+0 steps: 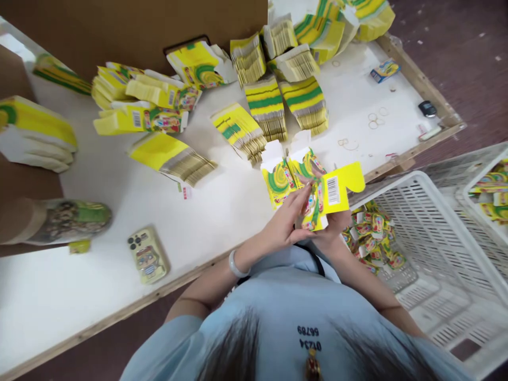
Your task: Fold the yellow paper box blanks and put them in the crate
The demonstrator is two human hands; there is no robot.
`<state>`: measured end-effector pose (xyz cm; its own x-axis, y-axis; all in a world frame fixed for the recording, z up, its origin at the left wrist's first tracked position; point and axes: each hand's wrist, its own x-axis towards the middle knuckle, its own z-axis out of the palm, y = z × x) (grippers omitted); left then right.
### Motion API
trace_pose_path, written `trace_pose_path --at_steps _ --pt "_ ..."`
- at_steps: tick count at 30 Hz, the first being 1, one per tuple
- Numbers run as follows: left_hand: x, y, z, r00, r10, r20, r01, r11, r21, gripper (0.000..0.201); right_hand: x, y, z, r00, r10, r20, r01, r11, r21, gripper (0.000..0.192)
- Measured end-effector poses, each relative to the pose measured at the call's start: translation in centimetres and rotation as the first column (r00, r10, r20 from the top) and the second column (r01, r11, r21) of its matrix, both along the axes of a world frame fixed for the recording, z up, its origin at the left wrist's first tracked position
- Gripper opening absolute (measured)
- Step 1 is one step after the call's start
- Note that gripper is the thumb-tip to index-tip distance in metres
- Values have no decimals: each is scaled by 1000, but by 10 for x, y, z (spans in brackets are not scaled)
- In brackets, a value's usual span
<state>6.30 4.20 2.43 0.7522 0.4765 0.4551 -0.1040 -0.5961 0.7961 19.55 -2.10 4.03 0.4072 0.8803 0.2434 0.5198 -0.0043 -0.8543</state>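
Both hands hold one small yellow-and-green carton (pixel 327 197) with a barcode, just past the table's near edge. My left hand (pixel 288 218) grips its left side with fingers on the printed face. My right hand (pixel 335 225) is mostly hidden under the carton and supports it from below. Two opened cartons (pixel 288 172) with white flaps up stand on the table right behind the held one.
The white table (pixel 119 211) carries several stacks of flat yellow cartons (pixel 265 103), a phone (pixel 147 255) in a patterned case, rubber bands (pixel 375 119) and a black remote (pixel 427 109). A white plastic crate (pixel 436 243) at right holds folded cartons (pixel 371 238). A brown cardboard wall (pixel 119 26) stands behind.
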Motion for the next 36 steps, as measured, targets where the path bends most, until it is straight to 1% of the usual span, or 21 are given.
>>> trace_pose_path --at_steps 3,5,8,10,12,15,16,18,20,21,22,24,26,27,29,31,32,33,34,36 --pt "-2 -3 -1 997 71 4 -71 996 49 77 -1 -2 1 993 -121 -2 120 991 64 42" --pt "-7 -6 -1 991 132 -13 -131 991 28 68 -3 -2 5 987 -159 -19 160 986 44 41" --pt "-14 -12 -1 976 195 -94 -203 976 -85 56 -6 -1 5 979 -184 -92 189 980 58 39" --pt "-16 -17 -2 963 207 -172 -238 955 -180 50 -9 -3 0 966 -194 -173 210 975 79 39" --pt "-16 -23 -4 955 197 -220 -252 933 -258 48 -10 -9 -10 950 -221 -221 244 966 82 43" --pt "-18 -35 -14 965 200 -172 -251 895 -369 54 -10 -23 -23 953 -230 -199 249 966 74 40" --pt "-20 -40 -18 971 199 -134 -237 882 -406 60 -8 -29 -25 958 -214 -189 230 971 70 36" --pt "-27 -51 -27 979 184 -86 -203 866 -457 67 -5 -39 -26 968 -138 -211 149 988 36 28" --pt "-37 -59 -32 982 143 -120 -183 865 -467 67 -1 -47 -23 952 -28 -306 14 999 -47 26" --pt "-42 -62 -33 981 115 -155 -176 861 -477 65 1 -51 -21 930 12 -368 -52 994 -99 26" --pt "-47 -63 -32 979 84 -186 -169 847 -504 63 2 -54 -20 906 35 -423 -107 983 -147 29" --pt "-54 -64 -26 980 25 -196 -138 794 -592 57 1 -58 -18 875 40 -482 -161 964 -211 36" --pt "-56 -62 -20 986 -5 -167 -108 742 -662 46 -3 -61 -19 877 53 -477 -168 965 -202 41" --pt "-56 -61 -17 986 -2 -166 -111 733 -671 40 -5 -62 -20 885 58 -462 -155 972 -176 41" --pt "-54 -59 -15 984 36 -176 -143 748 -648 37 -10 -65 -23 911 15 -411 -70 990 -119 35" --pt "-54 -59 -17 982 86 -170 -173 774 -609 50 -10 -68 -25 947 -47 -319 20 996 -86 25" --pt "-54 -59 -18 982 97 -163 -176 786 -593 60 -8 -70 -26 962 -45 -269 25 997 -78 22" --pt "-55 -58 -18 983 90 -160 -167 798 -579 67 -5 -72 -26 973 0 -229 -16 997 -70 22" --pt "-56 -58 -18 984 73 -165 -155 808 -568 69 -1 -74 -26 974 84 -209 -98 993 -59 25" --pt "-59 -56 -15 980 45 -192 -147 815 -561 61 6 -76 -23 934 270 -234 -283 959 -19 35"
